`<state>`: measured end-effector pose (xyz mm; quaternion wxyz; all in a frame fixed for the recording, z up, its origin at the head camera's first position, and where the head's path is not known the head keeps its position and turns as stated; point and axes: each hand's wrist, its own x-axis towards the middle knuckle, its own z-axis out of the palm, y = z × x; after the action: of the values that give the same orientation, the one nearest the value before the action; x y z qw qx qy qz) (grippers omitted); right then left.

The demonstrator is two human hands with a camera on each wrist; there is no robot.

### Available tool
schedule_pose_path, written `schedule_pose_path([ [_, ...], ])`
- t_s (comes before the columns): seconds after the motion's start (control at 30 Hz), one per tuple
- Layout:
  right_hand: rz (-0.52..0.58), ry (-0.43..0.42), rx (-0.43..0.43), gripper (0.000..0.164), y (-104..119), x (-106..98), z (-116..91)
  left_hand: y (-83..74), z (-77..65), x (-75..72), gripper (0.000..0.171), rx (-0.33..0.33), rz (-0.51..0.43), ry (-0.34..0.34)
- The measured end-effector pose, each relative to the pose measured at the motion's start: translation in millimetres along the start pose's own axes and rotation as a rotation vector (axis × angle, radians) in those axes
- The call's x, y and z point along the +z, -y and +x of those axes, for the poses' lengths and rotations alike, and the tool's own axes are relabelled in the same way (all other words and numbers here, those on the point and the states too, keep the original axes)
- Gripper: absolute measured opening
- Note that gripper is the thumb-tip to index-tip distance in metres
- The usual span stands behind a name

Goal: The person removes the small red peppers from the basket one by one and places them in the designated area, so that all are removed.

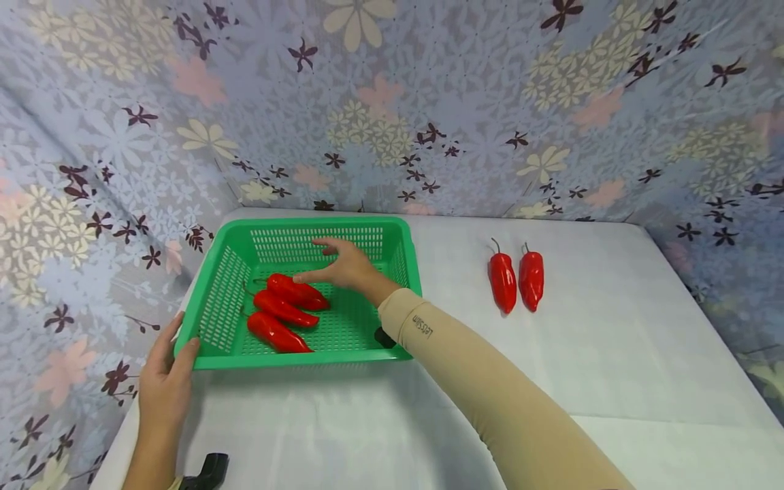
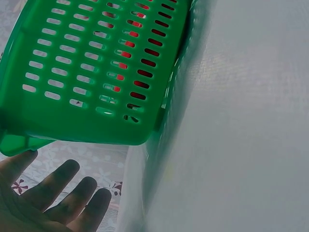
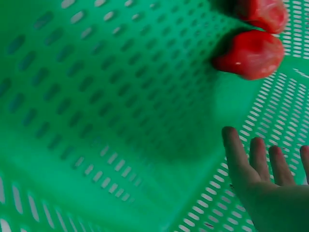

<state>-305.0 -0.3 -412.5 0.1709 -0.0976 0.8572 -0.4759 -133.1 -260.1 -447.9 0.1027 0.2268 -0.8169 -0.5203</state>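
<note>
A green plastic basket (image 1: 306, 362) with slotted walls stands on the white table. Three red chili peppers (image 1: 283, 307) with thin stems lie side by side in its left half. Over them, inside the basket, my right hand (image 1: 346, 265) spreads its fingers and thumb, holding nothing. In the right wrist view its straight fingers (image 3: 258, 159) show apart from the red peppers (image 3: 256, 54). My left hand (image 1: 165, 371) touches the basket's front left corner. The left wrist view shows its fingers (image 2: 79, 195) extended by the rim.
Two more red chili peppers (image 1: 503, 282) lie side by side on the white table (image 1: 600, 340), right of the basket. Floral fabric (image 1: 392, 102) hangs behind the table and at its sides. A dark wrist device (image 1: 211, 471) shows on the left wrist.
</note>
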Motion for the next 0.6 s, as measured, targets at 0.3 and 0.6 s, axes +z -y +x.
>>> schedule_pose_path([
  [0.3, -0.058, 0.147, 0.071, 0.088, 0, 10, 6, 3.0, -0.3, 0.2, 0.050, 0.027, -0.042, -0.016],
  [0.6, -0.141, 0.232, 0.144, 0.097, 10, 30, 10, 4.4, 0.5, 1.5, 0.050, 0.044, -0.062, -0.009],
])
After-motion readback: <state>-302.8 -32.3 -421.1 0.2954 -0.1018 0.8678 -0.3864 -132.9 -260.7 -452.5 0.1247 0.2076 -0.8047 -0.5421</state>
